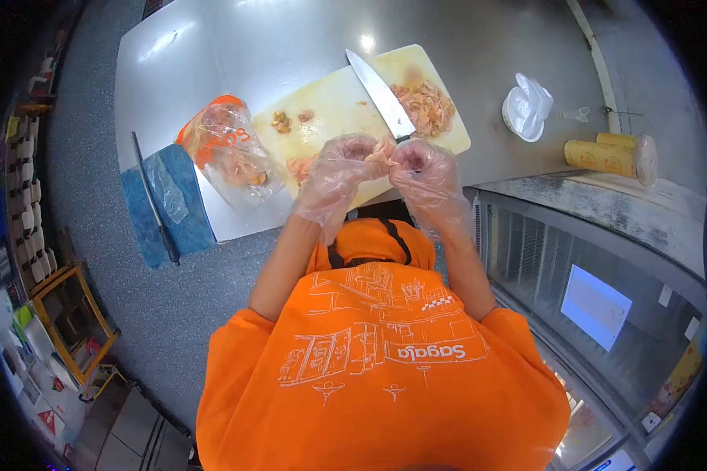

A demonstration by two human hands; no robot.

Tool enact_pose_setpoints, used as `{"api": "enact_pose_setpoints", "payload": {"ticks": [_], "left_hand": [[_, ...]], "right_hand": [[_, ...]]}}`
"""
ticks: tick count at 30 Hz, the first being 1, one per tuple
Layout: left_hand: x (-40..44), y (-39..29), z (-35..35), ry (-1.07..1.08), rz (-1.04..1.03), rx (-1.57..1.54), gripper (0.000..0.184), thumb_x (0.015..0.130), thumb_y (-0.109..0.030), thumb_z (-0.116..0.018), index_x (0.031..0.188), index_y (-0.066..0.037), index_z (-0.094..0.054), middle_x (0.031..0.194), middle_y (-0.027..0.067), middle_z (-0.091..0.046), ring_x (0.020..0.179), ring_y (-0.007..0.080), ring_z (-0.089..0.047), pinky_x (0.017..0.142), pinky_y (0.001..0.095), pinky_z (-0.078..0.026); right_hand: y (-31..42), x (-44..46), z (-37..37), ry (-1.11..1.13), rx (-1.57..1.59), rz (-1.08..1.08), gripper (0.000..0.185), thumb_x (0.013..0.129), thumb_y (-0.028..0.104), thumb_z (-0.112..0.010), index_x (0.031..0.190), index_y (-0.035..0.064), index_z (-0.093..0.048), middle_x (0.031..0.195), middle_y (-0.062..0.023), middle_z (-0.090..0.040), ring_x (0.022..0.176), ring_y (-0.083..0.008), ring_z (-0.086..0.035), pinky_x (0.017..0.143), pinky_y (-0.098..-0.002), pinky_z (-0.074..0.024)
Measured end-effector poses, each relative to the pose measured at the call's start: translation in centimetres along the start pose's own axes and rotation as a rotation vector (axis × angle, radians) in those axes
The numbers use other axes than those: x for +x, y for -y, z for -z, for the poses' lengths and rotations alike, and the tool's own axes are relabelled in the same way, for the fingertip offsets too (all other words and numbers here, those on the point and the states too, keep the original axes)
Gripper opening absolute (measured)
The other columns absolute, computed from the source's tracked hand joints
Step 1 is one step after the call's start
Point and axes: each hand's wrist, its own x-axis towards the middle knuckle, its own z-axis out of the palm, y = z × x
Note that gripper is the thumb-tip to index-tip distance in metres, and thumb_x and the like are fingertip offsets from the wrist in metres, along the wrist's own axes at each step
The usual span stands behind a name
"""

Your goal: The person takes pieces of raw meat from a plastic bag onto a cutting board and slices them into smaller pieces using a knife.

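My left hand (pixel 342 169) and my right hand (pixel 426 169), both in clear plastic gloves, are closed on a piece of raw meat (pixel 381 151) stretched between them. They are above the near edge of a pale cutting board (pixel 334 102). A large knife (pixel 381 94) lies across the board, its dark handle mostly hidden by my right hand. Cut raw meat (pixel 426 108) is heaped on the board's right side. Small scraps (pixel 282 122) sit on the left part, and more meat (pixel 300 166) shows beside my left hand.
Left of the board lies a clear plastic bag (pixel 232 145) with orange print and meat inside. A sharpening steel (pixel 151 192) rests on a blue cloth (pixel 177 196). A white container with a plastic bag (pixel 526 110) and yellow rolls (pixel 605 157) are at the right on the metal table (pixel 479 39).
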Motion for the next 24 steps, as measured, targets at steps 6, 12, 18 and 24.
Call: {"api": "enact_pose_setpoints", "payload": {"ticks": [6, 12, 18, 24], "left_hand": [[-0.9, 0.8, -0.9, -0.051, -0.077, -0.165, 0.019, 0.085, 0.004, -0.078, 0.097, -0.006, -0.068, 0.094, 0.0031, -0.072, 0.089, 0.0135, -0.070, 0.086, 0.0278, -0.054], [-2.7, -0.9, -2.3, -0.187, -0.065, -0.340, 0.013, 0.093, -0.002, -0.073, 0.100, -0.009, -0.065, 0.097, 0.0016, -0.067, 0.098, 0.0120, -0.065, 0.097, 0.0253, -0.049], [-1.7, -0.6, -1.7, -0.186, -0.207, -0.387, 0.014, 0.103, -0.020, -0.066, 0.101, -0.009, -0.059, 0.102, 0.0036, -0.063, 0.098, 0.0110, -0.061, 0.091, 0.0253, -0.049], [-0.8, -1.2, -2.2, -0.178, -0.260, -0.215, 0.019, 0.104, -0.016, -0.068, 0.091, -0.012, -0.055, 0.092, 0.0000, -0.063, 0.084, 0.0082, -0.061, 0.076, 0.0224, -0.050]], "right_hand": [[0.2, -0.3, 0.2, 0.034, 0.113, -0.068, 0.014, 0.085, 0.006, -0.077, 0.083, 0.0017, -0.064, 0.069, 0.0030, -0.053, 0.064, -0.0046, -0.045, 0.054, -0.0261, -0.0378], [1.2, -0.1, 0.3, 0.019, 0.283, -0.182, 0.014, 0.087, 0.006, -0.078, 0.086, 0.0038, -0.065, 0.075, 0.0068, -0.055, 0.068, -0.0021, -0.045, 0.055, -0.0223, -0.0364], [-0.2, 0.0, -0.7, 0.048, 0.538, -0.219, 0.013, 0.092, 0.006, -0.077, 0.089, 0.0052, -0.064, 0.079, 0.0062, -0.058, 0.069, -0.0010, -0.050, 0.058, -0.0195, -0.0402], [-3.1, 0.2, -0.7, 0.146, 0.659, -0.118, 0.012, 0.091, 0.003, -0.076, 0.094, 0.0041, -0.065, 0.084, 0.0030, -0.064, 0.077, -0.0052, -0.061, 0.067, -0.0208, -0.0495]]}}
